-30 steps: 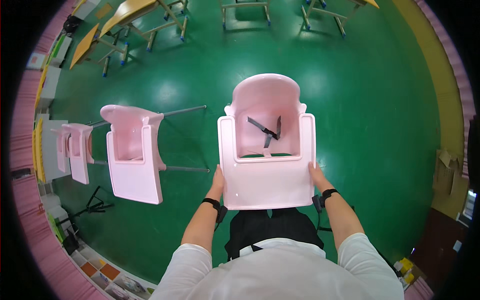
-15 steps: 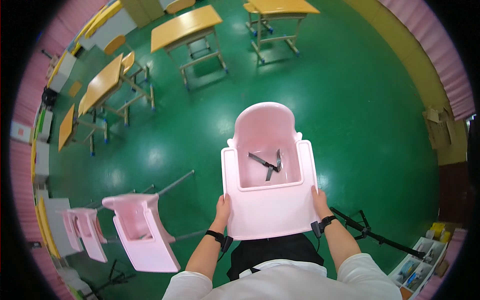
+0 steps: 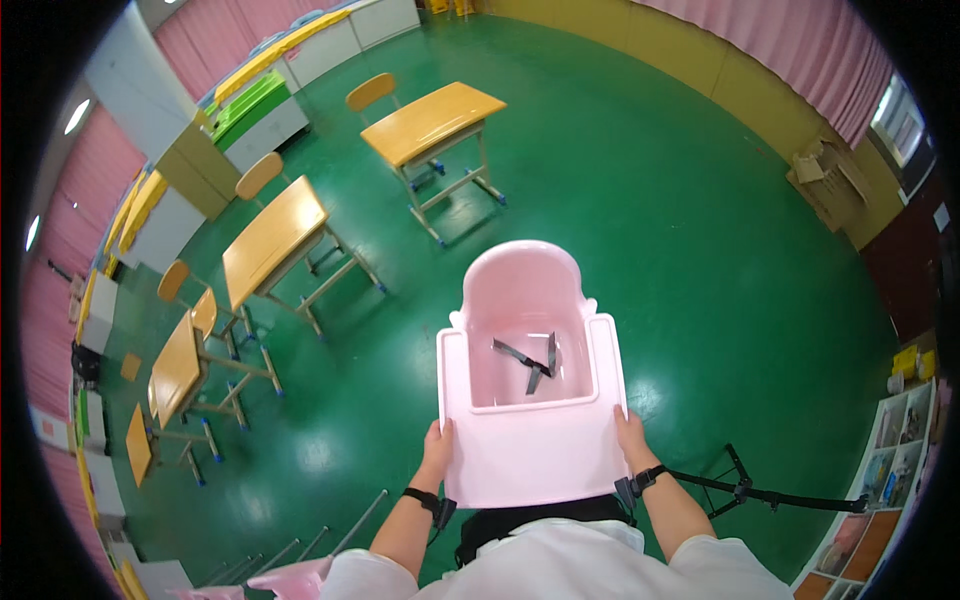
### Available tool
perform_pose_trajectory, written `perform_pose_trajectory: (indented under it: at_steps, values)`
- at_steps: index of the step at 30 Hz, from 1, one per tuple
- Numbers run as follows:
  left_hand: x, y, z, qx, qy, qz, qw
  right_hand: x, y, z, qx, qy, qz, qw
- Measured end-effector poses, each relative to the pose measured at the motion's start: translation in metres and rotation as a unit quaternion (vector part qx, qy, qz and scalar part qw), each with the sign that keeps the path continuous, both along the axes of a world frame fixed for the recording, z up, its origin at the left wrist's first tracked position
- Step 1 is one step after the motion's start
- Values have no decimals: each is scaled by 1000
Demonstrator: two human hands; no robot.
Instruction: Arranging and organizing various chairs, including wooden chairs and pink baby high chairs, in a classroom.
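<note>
It's pale pink all over the high chair [image 3: 533, 435], one plain shade, with grey straps [image 3: 512, 352] and a black buckle [image 3: 541, 368] standing out sharply! Deep green from the floor [image 3: 660, 270], streaked with whitish glare. Honey-yellow on the desk [image 3: 435, 122], cream on its legs [image 3: 480, 160], bright blue on the feet [image 3: 440, 242]! Pink again in the curtain [image 3: 800, 60], darker folds striping it, above a mustard wall [image 3: 755, 110]. Vivid green tub [image 3: 250, 110], brown cardboard box [image 3: 832, 185], yellow-topped white cabinets [image 3: 165, 225]. And down here, a plain white shirt [image 3: 570, 560], black trousers [image 3: 545, 516], black wristband [image 3: 420, 495], black stand [image 3: 800, 499]!
</note>
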State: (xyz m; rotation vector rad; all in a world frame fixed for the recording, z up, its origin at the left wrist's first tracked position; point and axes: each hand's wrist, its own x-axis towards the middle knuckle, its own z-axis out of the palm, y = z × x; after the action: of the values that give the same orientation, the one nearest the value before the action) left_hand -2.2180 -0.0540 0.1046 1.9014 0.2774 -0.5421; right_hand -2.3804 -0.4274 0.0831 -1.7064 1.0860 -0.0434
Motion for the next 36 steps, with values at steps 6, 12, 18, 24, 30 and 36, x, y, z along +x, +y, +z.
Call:
perform_pose_trajectory:
  at_steps: [6, 12, 18, 24, 30, 36]
  values:
    - [130, -42, 19, -58, -26, -47, 997, 101, -20, 37, 46, -56, -62, 995]
    - [225, -110, 20, -71, -21, -107, 991, 167, -69, 43, 17, -55, -110, 992]
    - [326, -189, 5, -51, -42, -143, 988, 242, -129, 41, -3, -51, -153, 987]
    - [399, -251, -42, -52, 13, -142, 988, 298, -176, 11, 25, -10, -173, 985]
    - [457, -284, -98, -10, 34, -131, 991, 363, -221, -41, 93, 15, -155, 983]
    - [500, -331, -119, 7, 33, -118, 992, 403, -267, -105, 70, 51, -150, 985]
